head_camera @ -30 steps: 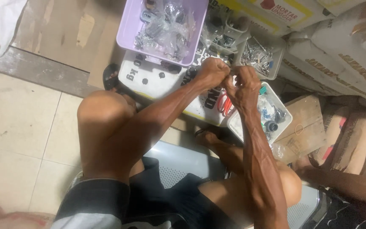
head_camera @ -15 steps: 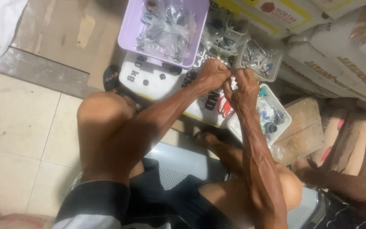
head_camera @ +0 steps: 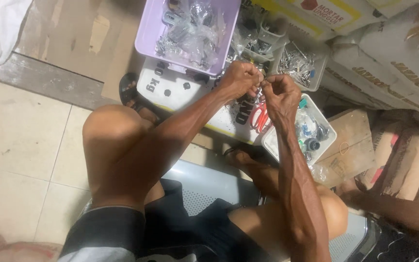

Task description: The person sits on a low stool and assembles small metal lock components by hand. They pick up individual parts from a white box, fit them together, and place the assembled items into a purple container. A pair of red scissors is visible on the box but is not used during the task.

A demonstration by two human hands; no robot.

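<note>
both hands meet in front of the seated person, the left hand (head_camera: 241,80) and the right hand (head_camera: 281,94) curled shut with fingertips pinched together where they almost touch; whatever small part they grip is too tiny and too hidden to make out. directly under the hands lies a white sack (head_camera: 190,97) with bold black lettering, flat on the floor, and a pair of red-handled pliers (head_camera: 260,119) rests on it just below the right wrist. beyond the left hand sits a lilac plastic tray (head_camera: 149,29) heaped with shiny metal fittings in clear bags. beside it, past the knuckles, stands a clear tub (head_camera: 316,73) full of small silvery hardware, and near the right forearm a white square tub (head_camera: 328,133) holds mixed bits, some blue and black. a dark sandal (head_camera: 128,92) pokes out at the sack's left edge, next to the person's raised knee. the person sits low on a pale grey perforated seat (head_camera: 204,187). flattened brown cardboard (head_camera: 49,29) covers the ground at the back, a grey stone strip (head_camera: 40,82) borders it, and cream floor tiles (head_camera: 20,145) spread out on the left. piled paper sacks (head_camera: 389,53) crowd the right side, and another person's arm (head_camera: 403,211) reaches in at the lower right.
</note>
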